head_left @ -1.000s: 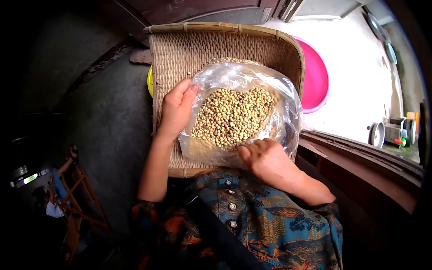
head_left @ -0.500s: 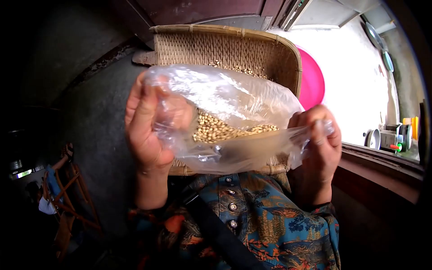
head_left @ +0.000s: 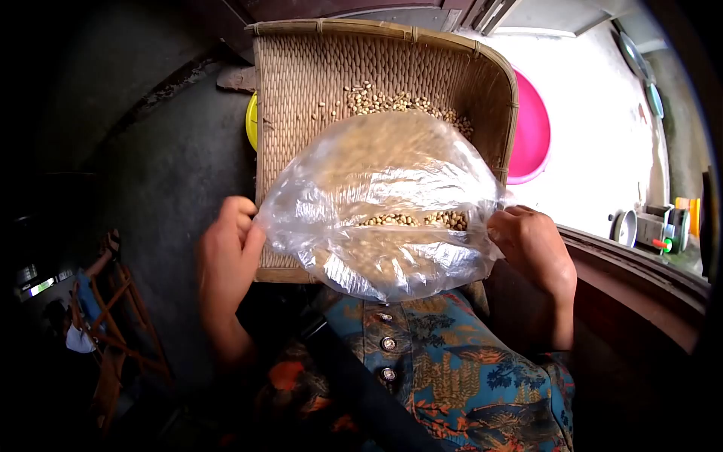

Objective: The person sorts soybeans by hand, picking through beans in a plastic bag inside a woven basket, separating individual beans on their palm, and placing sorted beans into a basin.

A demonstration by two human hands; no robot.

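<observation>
With left hand [head_left: 228,255] and right hand [head_left: 532,247] pinching opposite edges of a plastic bag [head_left: 384,162] over a woven basket [head_left: 294,68], apparently with beans [head_left: 395,220] already inside, opening narrow but not yet closed, and with loose beans [head_left: 382,101] left outside beyond it.

Bag [head_left: 384,169] over basket [head_left: 301,68], beans [head_left: 452,220] inside; loose beans [head_left: 384,102] behind bag, in basket; tub [head_left: 533,135] right.
</observation>
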